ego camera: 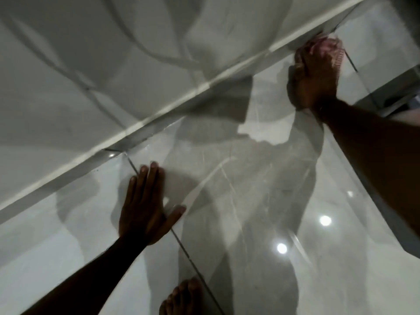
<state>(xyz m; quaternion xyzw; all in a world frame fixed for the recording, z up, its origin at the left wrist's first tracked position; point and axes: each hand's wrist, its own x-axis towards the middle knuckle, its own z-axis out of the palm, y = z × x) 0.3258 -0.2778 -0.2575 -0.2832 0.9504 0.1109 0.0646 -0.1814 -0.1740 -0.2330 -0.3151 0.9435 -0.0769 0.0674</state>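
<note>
Baseboard (159, 113) beside pink scrubber (328, 45)

We log one pink scrubber (328, 45): pale pink with a whitish ribbed edge, blurred. It is mostly covered by the right hand (314, 71), whose fingers curl over it. It is pressed to the glossy floor tile (261, 178), touching the white skirting strip (159, 114), beside a grout line (351, 62).

a home interior: glossy floor tiles (261, 280), white skirting (159, 113), bare foot (181, 296).
</note>
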